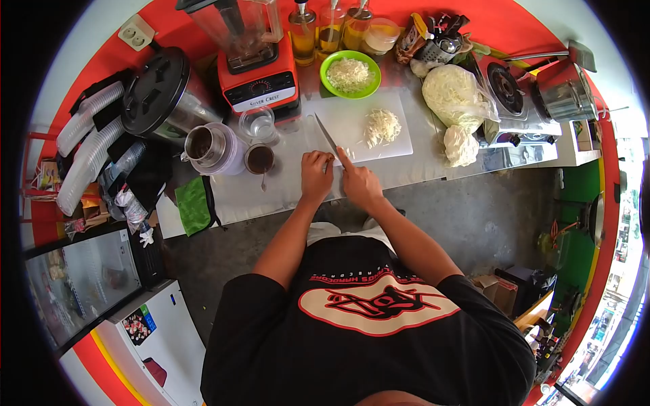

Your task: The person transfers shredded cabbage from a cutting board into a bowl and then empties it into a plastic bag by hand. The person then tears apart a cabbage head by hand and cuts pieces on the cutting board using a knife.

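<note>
My right hand (361,183) is wrapped round the handle of a knife (326,132), whose blade points up and to the left over the white cutting board (399,101). Just left of the knife, my left hand (317,174) is closed at the board's lower left edge, its fingertips pressed together; what they hold is too small to name. A pile of pale shreds (382,128) lies on the right part of the board, with a few bits near the knife. Behind the board, a green bowl (331,86) holds more shreds.
A red blender (261,78), a clear cup (257,124) and a brown-filled cup (260,160) stand left of the board. To the right are a cabbage in plastic (450,95), a stove (506,91) and a steel pot (565,98). Oil bottles (330,34) stand behind.
</note>
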Motion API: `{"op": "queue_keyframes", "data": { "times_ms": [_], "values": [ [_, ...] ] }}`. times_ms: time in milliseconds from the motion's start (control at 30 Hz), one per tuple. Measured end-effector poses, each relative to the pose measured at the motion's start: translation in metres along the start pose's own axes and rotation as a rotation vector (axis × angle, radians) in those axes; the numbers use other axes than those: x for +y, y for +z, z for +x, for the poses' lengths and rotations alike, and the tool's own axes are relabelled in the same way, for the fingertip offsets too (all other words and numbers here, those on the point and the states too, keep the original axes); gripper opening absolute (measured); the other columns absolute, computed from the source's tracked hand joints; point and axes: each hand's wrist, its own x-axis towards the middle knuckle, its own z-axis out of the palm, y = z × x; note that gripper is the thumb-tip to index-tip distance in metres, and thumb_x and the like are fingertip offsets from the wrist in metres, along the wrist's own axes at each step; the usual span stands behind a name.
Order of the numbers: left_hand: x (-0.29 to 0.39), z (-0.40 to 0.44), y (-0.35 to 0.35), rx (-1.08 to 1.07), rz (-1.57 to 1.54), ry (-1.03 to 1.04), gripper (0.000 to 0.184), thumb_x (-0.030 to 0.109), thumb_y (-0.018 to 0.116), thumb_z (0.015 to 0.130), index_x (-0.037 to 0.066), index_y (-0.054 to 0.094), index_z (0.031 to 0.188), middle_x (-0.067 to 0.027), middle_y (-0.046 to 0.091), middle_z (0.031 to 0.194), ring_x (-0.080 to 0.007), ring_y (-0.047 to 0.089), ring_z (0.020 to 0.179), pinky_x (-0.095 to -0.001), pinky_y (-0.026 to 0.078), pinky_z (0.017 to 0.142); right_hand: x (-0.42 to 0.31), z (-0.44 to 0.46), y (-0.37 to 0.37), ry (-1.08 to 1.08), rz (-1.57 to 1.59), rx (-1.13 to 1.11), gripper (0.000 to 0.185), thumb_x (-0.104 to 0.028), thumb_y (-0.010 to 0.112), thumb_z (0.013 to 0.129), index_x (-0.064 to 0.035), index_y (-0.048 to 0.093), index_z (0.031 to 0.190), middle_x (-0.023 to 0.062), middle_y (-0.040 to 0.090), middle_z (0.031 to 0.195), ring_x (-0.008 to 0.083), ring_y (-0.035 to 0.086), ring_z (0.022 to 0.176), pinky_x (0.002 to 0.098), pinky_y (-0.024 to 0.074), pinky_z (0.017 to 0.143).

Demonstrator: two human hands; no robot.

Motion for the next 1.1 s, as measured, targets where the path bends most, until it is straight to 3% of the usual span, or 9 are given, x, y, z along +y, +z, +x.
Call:
{"op": "queue_keyframes", "data": {
  "times_ms": [200, 400, 500, 567, 600, 767, 867, 1033, 1100],
  "values": [
    [-0.001, 0.004, -0.001, 0.18, -0.114, -0.079, 0.012, -0.003, 0.063, 0.087, 0.002, 0.065, 0.098, -0.0134, 0.062, 0.097, -0.0335, 0.056, 0.094, -0.0429, 0.045, 0.087, 0.007, -0.011, -0.004, 0.007, 0.137, 0.089, 0.072, -0.017, 0.053, 0.096, -0.0298, 0.023, 0.16, 0.0264, 0.067, 0.076, 0.048, 0.066, 0.071, 0.0607, 0.0517, 0.068],
    [-0.004, 0.009, 0.001, 0.3, 0.029, -0.159, 0.026, 0.0, 0.063, 0.088, 0.003, 0.057, 0.114, -0.0156, 0.059, 0.105, -0.0361, 0.055, 0.097, -0.0446, 0.044, 0.088, 0.03, -0.028, 0.001, -0.101, 0.121, -0.056, 0.069, -0.019, 0.054, 0.097, -0.0317, 0.026, 0.159, 0.0254, 0.069, 0.081, 0.0478, 0.066, 0.072, 0.0588, 0.0523, 0.072],
    [-0.005, 0.024, 0.002, 0.279, 0.163, -0.272, 0.034, 0.006, 0.065, 0.088, 0.005, 0.054, 0.12, -0.016, 0.059, 0.108, -0.0371, 0.058, 0.101, -0.0462, 0.047, 0.088, 0.054, -0.027, -0.012, -0.057, 0.188, 0.04, 0.069, -0.019, 0.054, 0.097, -0.0327, 0.027, 0.158, 0.0251, 0.069, 0.083, 0.0487, 0.065, 0.075, 0.0587, 0.0522, 0.074],
    [-0.006, 0.04, -0.002, 0.147, 0.277, -0.526, 0.034, 0.012, 0.068, 0.087, 0.006, 0.054, 0.118, -0.0157, 0.06, 0.111, -0.0372, 0.06, 0.104, -0.0479, 0.051, 0.087, 0.072, -0.024, -0.016, 0.025, 0.16, 0.089, 0.068, -0.018, 0.055, 0.097, -0.0337, 0.029, 0.158, 0.0247, 0.069, 0.083, 0.0494, 0.065, 0.078, 0.0597, 0.0513, 0.074],
    [-0.002, 0.049, -0.008, 0.061, 0.317, -0.599, 0.032, 0.019, 0.069, 0.088, 0.006, 0.055, 0.113, -0.0154, 0.062, 0.112, -0.0366, 0.063, 0.104, -0.0488, 0.054, 0.085, 0.076, -0.022, -0.022, 0.022, 0.148, 0.111, 0.069, -0.011, 0.056, 0.095, -0.0264, 0.032, 0.158, 0.0265, 0.067, 0.083, 0.0507, 0.062, 0.078, 0.0587, 0.0481, 0.071],
    [-0.012, 0.051, -0.007, 0.02, 0.344, -0.596, 0.028, 0.023, 0.067, 0.09, 0.005, 0.057, 0.109, -0.0152, 0.064, 0.11, -0.0373, 0.066, 0.1, -0.0486, 0.055, 0.084, 0.096, -0.016, -0.049, 0.027, 0.185, 0.194, 0.068, -0.013, 0.056, 0.095, -0.0271, 0.032, 0.158, 0.0274, 0.066, 0.081, 0.0502, 0.062, 0.077, 0.0577, 0.0475, 0.07],
    [-0.012, 0.049, -0.008, 0.011, 0.35, -0.553, 0.028, 0.024, 0.067, 0.091, 0.005, 0.057, 0.108, -0.0157, 0.064, 0.109, -0.0376, 0.066, 0.1, -0.0488, 0.055, 0.083, 0.103, -0.026, -0.063, -0.003, 0.206, 0.107, 0.066, -0.021, 0.056, 0.097, -0.0353, 0.031, 0.157, 0.0247, 0.07, 0.091, 0.0478, 0.065, 0.083, 0.0566, 0.0508, 0.075],
    [-0.007, 0.054, -0.009, -0.027, 0.398, -0.54, 0.029, 0.025, 0.067, 0.09, 0.003, 0.057, 0.107, -0.0176, 0.065, 0.109, -0.0384, 0.067, 0.1, -0.0494, 0.055, 0.082, 0.125, -0.037, -0.065, -0.094, 0.14, 0.0, 0.065, -0.023, 0.052, 0.1, -0.0379, 0.026, 0.158, 0.0201, 0.071, 0.097, 0.0456, 0.066, 0.086, 0.0543, 0.0526, 0.078],
    [-0.001, 0.061, -0.013, -0.149, 0.529, -0.613, 0.029, 0.024, 0.066, 0.091, 0.001, 0.057, 0.106, -0.0193, 0.067, 0.107, -0.0401, 0.069, 0.095, -0.0496, 0.056, 0.081, 0.134, -0.033, -0.07, -0.101, 0.094, -0.095, 0.066, -0.025, 0.052, 0.099, -0.0377, 0.025, 0.158, 0.0203, 0.071, 0.097, 0.0446, 0.066, 0.086, 0.0543, 0.053, 0.079]
  ]
}}
